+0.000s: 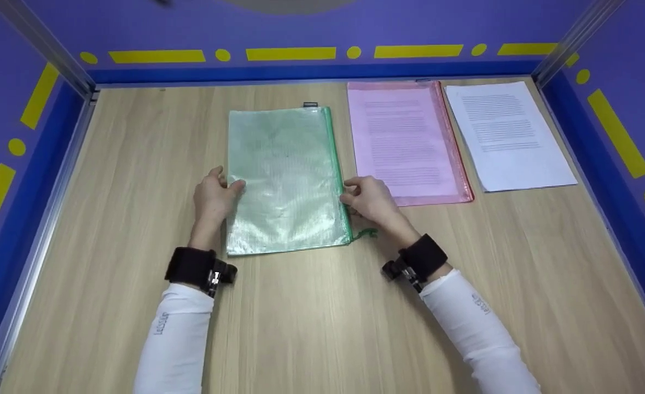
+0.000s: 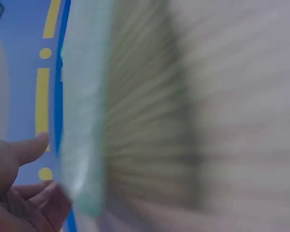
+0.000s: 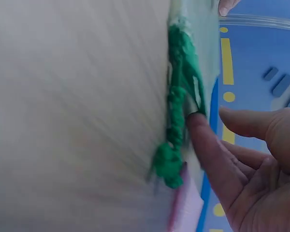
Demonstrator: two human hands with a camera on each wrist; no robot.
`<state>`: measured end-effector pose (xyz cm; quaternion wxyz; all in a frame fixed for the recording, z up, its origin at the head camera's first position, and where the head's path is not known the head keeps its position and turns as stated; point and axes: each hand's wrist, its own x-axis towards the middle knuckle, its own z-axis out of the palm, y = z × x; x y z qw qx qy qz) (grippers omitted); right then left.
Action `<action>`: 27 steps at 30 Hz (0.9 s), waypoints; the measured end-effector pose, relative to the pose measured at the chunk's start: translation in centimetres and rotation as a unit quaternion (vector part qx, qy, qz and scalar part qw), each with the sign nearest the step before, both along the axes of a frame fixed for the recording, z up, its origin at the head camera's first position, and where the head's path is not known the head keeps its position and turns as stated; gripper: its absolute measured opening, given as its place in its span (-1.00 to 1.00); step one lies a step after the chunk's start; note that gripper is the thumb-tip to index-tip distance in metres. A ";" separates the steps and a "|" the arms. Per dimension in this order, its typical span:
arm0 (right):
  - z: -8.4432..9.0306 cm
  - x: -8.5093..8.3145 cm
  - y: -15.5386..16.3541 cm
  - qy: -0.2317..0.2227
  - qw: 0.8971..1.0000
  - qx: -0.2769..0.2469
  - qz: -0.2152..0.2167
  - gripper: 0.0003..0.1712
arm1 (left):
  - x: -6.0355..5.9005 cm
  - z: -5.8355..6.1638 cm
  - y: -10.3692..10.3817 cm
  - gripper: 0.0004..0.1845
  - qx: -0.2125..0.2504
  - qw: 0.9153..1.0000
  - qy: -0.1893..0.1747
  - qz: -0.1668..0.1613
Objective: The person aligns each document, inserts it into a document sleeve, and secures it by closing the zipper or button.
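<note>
Left hand (image 1: 211,198), digits apart, at green pouch (image 1: 284,175); right hand (image 1: 374,201), digits also parted, by zip edge (image 1: 335,164). Likely positioning step; next move calls for level, two-sided handling.

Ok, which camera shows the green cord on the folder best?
The right wrist view: it sees the green cord close up, large enough to show its thick end, though slightly blurred. The head view shows it small, by the near right corner of the green folder. The left wrist view does not show it.
</note>
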<state>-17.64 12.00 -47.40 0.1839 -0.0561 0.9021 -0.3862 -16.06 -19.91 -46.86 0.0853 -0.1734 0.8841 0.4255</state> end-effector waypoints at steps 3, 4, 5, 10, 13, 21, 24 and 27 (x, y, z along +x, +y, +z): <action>0.6 0.8 0.2 0.047 0.997 0.039 0.039 -0.45 | 0.7 0.8 0.1 -0.21 -0.048 0.998 0.001 -0.040; 0.8 1.1 0.2 0.055 0.996 0.050 0.055 -0.44 | 1.0 1.0 0.3 -0.23 -0.068 0.996 0.006 -0.057; 0.9 1.4 0.2 0.064 0.993 0.064 0.071 -0.43 | 1.4 1.2 0.6 -0.27 -0.088 0.993 0.013 -0.075; 1.1 3.1 -0.1 0.096 0.972 0.135 0.169 -0.39 | 3.2 1.5 3.2 -0.45 -0.175 0.967 0.052 -0.179; 0.9 3.7 -0.3 0.109 0.955 0.164 0.221 -0.37 | 4.1 1.3 4.7 -0.49 -0.220 0.946 0.060 -0.232; 0.3 3.9 -1.2 0.109 0.941 0.200 0.248 -0.36 | 4.8 0.1 6.0 -0.41 -0.284 0.912 0.039 -0.292; 0.3 3.7 -2.0 0.102 0.943 0.208 0.240 -0.36 | 4.5 -0.2 5.8 -0.36 -0.286 0.913 0.038 -0.289; 0.2 3.3 -2.7 0.099 0.944 0.212 0.234 -0.37 | 4.0 -0.4 5.4 -0.29 -0.287 0.914 0.036 -0.285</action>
